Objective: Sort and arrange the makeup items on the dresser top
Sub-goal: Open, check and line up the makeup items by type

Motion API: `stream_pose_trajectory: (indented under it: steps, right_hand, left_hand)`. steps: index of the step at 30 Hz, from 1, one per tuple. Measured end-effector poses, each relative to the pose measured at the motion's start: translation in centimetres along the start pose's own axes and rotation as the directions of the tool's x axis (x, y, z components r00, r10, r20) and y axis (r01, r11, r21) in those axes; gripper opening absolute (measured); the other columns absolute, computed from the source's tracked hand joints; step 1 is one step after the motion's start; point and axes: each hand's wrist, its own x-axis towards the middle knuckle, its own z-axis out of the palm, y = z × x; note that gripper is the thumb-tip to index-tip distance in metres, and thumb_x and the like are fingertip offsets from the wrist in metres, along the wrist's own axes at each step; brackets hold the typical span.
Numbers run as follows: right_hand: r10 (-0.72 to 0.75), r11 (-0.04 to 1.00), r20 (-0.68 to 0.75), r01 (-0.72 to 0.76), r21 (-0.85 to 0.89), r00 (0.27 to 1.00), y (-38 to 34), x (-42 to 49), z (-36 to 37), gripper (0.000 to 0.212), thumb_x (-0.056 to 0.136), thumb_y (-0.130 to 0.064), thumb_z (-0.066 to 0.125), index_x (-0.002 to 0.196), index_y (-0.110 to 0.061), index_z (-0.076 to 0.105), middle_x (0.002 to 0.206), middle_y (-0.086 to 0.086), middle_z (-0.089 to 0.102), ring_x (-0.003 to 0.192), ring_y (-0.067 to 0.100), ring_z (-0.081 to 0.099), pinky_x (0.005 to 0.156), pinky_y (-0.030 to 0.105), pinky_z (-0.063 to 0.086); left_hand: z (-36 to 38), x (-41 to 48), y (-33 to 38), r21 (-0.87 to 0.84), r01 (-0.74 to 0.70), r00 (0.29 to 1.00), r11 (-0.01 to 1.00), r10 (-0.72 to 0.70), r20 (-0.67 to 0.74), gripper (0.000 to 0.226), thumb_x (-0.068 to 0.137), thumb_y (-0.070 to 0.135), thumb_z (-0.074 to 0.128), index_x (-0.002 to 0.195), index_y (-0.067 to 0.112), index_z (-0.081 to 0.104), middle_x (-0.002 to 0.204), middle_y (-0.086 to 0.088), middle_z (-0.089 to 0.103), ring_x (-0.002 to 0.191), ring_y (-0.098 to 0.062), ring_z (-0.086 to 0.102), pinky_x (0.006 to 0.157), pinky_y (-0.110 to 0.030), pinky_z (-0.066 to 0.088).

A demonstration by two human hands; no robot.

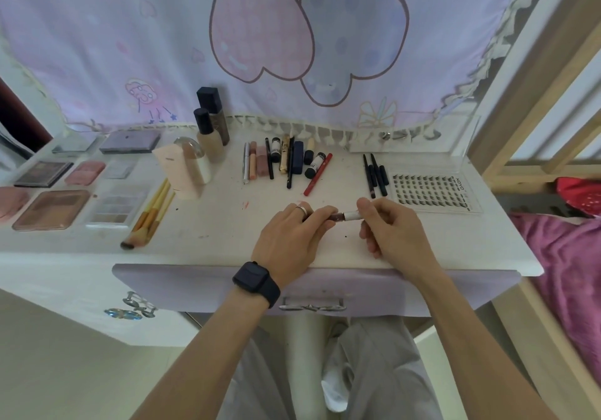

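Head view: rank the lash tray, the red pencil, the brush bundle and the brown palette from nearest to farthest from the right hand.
From the right hand, which pinches a small tube:
1. Lash tray, just behind it, to the right.
2. Red pencil, behind and to the left.
3. Brush bundle, far left.
4. Brown palette, farthest left.

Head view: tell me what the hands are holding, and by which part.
Both hands hold one slim tube just above the dresser top: the left hand pinches its dark end, the right hand its white end.
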Motion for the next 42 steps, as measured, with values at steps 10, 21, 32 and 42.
stream_pose_trajectory:
  steps: [10,21,32,42]
  right_hand:
    - [-0.010,0.999,-0.004,0.011,0.049,1.000,0.1,-0.1,-0.2,0.024,0.096,-0.046,0.063,0.100,-0.023,0.069,0.077,0.001,0.073,0.051,0.016,0.058,0.046,0.025,0.048]
    - [-0.013,0.998,-0.060,0.016,0.053,0.998,0.1,0.0,0.0,0.021,0.096,-0.048,0.062,0.105,-0.029,0.065,0.087,-0.005,0.073,0.052,0.015,0.060,0.045,0.025,0.049]
    - [-0.125,0.986,-0.165,0.140,0.088,0.978,1.1,-0.4,0.1,0.024,0.106,-0.014,0.046,0.101,-0.034,0.059,0.098,-0.017,0.066,0.055,0.012,0.060,0.049,0.022,0.050]
    - [-0.177,0.975,-0.319,0.210,0.072,0.931,1.3,-0.6,0.5,0.023,0.107,-0.019,0.044,0.109,-0.036,0.060,0.098,-0.020,0.061,0.054,0.011,0.058,0.049,0.022,0.051]
  left_hand:
    - [0.3,0.0,-0.2,0.014,-0.005,1.000,1.000,0.005,-0.010,0.039,0.103,0.039,0.037,0.122,0.022,0.066,0.077,0.000,0.051,0.066,-0.019,0.046,0.051,-0.027,0.040]
    - [0.2,0.0,0.0,0.004,0.016,1.000,1.000,-0.016,-0.021,0.037,0.102,0.037,0.040,0.121,0.020,0.067,0.077,0.000,0.050,0.066,-0.020,0.046,0.052,-0.028,0.038]
    - [0.2,0.0,0.0,-0.012,0.064,0.998,0.998,-0.064,-0.012,0.040,0.103,0.038,0.036,0.122,0.017,0.065,0.082,-0.001,0.054,0.071,-0.020,0.049,0.056,-0.030,0.043]
    - [0.3,0.0,-0.1,-0.016,0.066,0.995,0.998,-0.067,-0.076,0.038,0.102,0.036,0.037,0.117,0.015,0.065,0.082,-0.003,0.057,0.070,-0.021,0.049,0.058,-0.034,0.045]
